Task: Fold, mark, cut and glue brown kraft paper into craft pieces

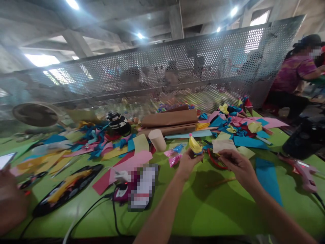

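My left hand (pixel 186 165) is closed on a small yellow cone-shaped hat (pixel 194 145) with a pink ball at its tip and a blue lower edge. A thin red curved band (pixel 215 161) runs between the hat and my right hand (pixel 238 167). The fingers of my right hand are pinched together beside that band; what lies between them is too small to make out. Pink and blue shiny packets (pixel 174 159) lie left of my left hand. Behind my right hand is a pale paper piece (pixel 223 145).
A pink glue gun (pixel 303 173) rests at right, by a blue strip (pixel 269 179). Brown paper rolls (pixel 169 122) lie at the back. At left are a power strip (pixel 122 192) with cords, a black tray (pixel 42 208), a fan (pixel 37 114) and another person's hand (pixel 11 200).
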`<state>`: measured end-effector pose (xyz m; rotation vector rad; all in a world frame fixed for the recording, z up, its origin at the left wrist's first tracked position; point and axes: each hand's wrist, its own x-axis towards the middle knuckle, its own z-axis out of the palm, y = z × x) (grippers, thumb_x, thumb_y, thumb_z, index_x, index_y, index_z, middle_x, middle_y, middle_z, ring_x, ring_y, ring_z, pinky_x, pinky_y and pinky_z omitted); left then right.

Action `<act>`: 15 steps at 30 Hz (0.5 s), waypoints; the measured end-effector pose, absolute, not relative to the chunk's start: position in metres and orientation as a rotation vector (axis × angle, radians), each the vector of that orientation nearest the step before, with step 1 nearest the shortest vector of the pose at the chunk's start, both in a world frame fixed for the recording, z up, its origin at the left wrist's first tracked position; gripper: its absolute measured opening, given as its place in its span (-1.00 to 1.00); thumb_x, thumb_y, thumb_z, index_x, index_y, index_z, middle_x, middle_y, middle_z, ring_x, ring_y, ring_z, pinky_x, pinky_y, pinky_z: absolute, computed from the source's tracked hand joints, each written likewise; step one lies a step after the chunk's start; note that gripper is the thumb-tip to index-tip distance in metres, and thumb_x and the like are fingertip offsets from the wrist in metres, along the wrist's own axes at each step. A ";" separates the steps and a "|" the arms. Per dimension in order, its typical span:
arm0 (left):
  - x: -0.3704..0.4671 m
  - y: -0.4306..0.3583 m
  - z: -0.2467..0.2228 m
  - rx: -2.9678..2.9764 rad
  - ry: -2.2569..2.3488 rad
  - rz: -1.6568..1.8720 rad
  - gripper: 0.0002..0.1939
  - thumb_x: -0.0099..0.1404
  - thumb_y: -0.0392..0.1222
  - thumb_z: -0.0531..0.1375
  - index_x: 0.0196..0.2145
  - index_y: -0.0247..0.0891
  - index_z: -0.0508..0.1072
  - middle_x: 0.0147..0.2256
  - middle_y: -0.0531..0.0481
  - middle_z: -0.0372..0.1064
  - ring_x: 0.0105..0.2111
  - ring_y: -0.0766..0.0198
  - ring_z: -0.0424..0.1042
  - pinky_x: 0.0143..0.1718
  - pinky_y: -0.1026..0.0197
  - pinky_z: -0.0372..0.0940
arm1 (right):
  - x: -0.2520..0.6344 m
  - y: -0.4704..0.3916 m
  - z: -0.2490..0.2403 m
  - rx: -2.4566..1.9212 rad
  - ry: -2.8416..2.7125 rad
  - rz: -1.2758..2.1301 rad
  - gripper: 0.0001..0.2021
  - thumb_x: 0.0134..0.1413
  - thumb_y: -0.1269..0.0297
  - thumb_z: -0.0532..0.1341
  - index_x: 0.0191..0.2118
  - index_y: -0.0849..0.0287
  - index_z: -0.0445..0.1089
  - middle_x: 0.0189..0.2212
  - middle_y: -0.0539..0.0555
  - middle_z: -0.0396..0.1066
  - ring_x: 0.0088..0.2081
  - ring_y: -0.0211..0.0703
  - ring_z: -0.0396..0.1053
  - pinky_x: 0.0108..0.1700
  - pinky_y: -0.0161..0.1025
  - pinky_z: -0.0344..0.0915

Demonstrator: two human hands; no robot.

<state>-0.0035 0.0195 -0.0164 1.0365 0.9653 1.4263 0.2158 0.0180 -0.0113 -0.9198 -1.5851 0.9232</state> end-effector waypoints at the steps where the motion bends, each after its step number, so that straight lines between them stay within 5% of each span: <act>1: -0.003 0.019 -0.016 1.041 0.955 1.413 -0.49 -0.01 -0.18 0.52 -0.11 -0.28 0.52 -0.24 -0.07 0.56 -0.21 0.15 0.51 -0.16 0.12 0.39 | 0.214 0.018 -0.012 -0.917 -1.587 0.915 -0.78 0.18 0.10 0.33 -0.14 0.10 0.55 -0.27 0.09 0.57 -0.29 -0.08 0.49 -0.33 -0.24 0.40; 7: 0.006 0.015 -0.018 1.045 0.899 1.324 -0.47 -0.02 -0.16 0.54 -0.12 -0.28 0.47 -0.19 -0.12 0.57 -0.18 0.13 0.52 -0.16 0.11 0.43 | 0.206 0.014 -0.011 -0.946 -1.651 0.895 -0.80 0.21 0.14 0.31 -0.16 0.14 0.58 -0.27 0.12 0.61 -0.30 -0.06 0.52 -0.31 -0.22 0.44; 15: 0.009 0.010 -0.019 0.973 0.836 1.312 -0.51 -0.01 -0.17 0.54 -0.15 -0.27 0.50 -0.21 -0.08 0.55 -0.19 0.17 0.51 -0.10 0.11 0.41 | 0.206 0.004 -0.015 -0.800 -1.907 0.610 -0.62 0.37 0.34 0.17 0.22 -0.06 0.42 0.10 0.14 0.48 0.08 -0.01 0.47 0.04 -0.15 0.43</act>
